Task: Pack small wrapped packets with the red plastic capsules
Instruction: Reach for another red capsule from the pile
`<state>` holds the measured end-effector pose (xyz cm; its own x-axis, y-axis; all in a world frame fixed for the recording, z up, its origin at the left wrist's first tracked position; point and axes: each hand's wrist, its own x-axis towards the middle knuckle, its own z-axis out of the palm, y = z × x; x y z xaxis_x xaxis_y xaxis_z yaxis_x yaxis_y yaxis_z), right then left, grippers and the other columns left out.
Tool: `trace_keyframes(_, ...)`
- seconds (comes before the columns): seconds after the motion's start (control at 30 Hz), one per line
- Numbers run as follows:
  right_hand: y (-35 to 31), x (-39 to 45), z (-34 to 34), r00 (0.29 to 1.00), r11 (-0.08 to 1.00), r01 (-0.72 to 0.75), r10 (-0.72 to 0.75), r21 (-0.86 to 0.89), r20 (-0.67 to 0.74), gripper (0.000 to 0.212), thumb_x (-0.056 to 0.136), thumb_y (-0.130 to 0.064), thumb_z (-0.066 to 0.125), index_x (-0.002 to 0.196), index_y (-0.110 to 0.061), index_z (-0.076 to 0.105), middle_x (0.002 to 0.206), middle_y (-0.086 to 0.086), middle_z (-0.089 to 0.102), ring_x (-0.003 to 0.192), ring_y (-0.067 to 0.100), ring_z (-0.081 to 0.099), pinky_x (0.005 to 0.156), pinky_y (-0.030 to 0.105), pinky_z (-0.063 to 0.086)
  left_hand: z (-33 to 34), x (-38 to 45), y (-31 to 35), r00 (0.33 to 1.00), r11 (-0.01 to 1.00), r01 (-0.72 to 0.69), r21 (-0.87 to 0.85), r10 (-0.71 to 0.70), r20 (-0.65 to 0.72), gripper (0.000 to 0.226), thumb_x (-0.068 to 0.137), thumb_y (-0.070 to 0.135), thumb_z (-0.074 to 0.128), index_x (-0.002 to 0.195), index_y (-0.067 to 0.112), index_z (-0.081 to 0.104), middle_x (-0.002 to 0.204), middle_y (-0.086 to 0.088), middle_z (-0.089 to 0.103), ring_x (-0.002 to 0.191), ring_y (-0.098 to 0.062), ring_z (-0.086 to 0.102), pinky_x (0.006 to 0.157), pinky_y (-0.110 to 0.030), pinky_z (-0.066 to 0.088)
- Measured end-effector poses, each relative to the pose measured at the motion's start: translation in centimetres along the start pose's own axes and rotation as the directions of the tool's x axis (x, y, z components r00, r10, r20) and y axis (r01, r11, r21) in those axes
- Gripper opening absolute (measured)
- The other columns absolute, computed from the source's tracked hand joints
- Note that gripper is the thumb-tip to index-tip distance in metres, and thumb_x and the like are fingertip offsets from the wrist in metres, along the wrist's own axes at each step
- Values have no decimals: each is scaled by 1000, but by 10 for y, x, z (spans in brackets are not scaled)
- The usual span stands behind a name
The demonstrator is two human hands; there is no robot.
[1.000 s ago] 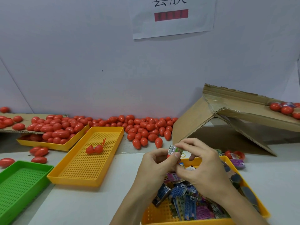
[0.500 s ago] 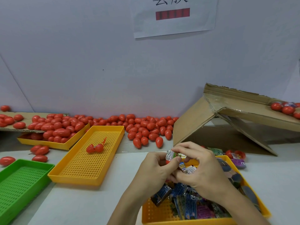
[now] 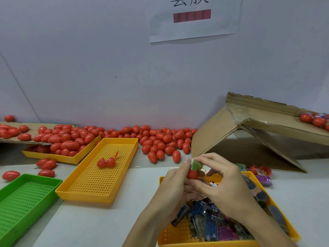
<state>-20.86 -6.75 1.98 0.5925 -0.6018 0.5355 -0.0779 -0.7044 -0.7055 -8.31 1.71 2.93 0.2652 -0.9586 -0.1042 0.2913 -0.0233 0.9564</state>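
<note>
Above the packet tray (image 3: 290, 234), a red capsule half (image 3: 192, 174) is pinched in the left hand (image 3: 175, 188) while a green packet (image 3: 196, 165), gripped by the right hand (image 3: 229, 186), is best folded small and pressed squarely in.

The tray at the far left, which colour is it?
Green tray, with a perforated floor; head view.

- A pale, plain wall (image 3: 89, 68) fills the upper part of the view, evenly lit with no hard shadows.
- A white paper sheet (image 3: 194, 18) hangs high on the wall, bearing dark characters above a red bar.
- Below the wall runs a light grey table (image 3: 99, 221).
- A faint seam crosses the wall's left side.
</note>
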Motion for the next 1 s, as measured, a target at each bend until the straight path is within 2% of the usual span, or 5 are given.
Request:
trace_keyframes(0.17,-3,1,-2,999,993,-41,41,113,-1,36,71,-47,78,102,-58,64,111,-25,64,100,3,61,76,18,51,2,3,-3,998,993,46,-111,-50,-29,51,98,46,49,82,5,74,75,-19,69,62,-24,68,56,-27,56)
trace_keyframes(0.27,1,0,-4,997,993,-71,70,100,10,45,73,-31,85,106,-54,65,112,-28,64,99,2,60,78,17,51,2,2,-4,999,997,46,-59,-46,-8,53,103,46,40,86,5,70,74,-19,71,65,-26,71,57,-25,56)
trace_keyframes(0.53,-1,-1,0,997,987,-74,72,141,22,37,72,-32,86,106,-42,74,109,-20,67,96,4,63,73,16,51,3,5,-7,999,999,-36,-25,35,-20,49,96,53,49,90,12,76,82,-16,73,69,-21,70,61,-28,56)
trace_keyframes(0.73,3,-1,1,998,997,-61,61,45,-6,42,73,-25,86,113,-31,74,107,-21,66,103,0,61,76,8,45,2,5,-11,997,993,-67,97,70,-29,44,102,44,43,94,5,64,68,-7,71,61,-20,70,57,-26,56)
trace_keyframes(1.0,5,-2,3,994,995,-90,92,51,-50,46,75,-17,84,114,-38,71,108,-25,64,100,0,60,76,11,47,8,6,-14,984,980,-160,119,168,-65,43,103,40,42,106,5,66,79,-10,73,71,-19,68,63,-29,55)
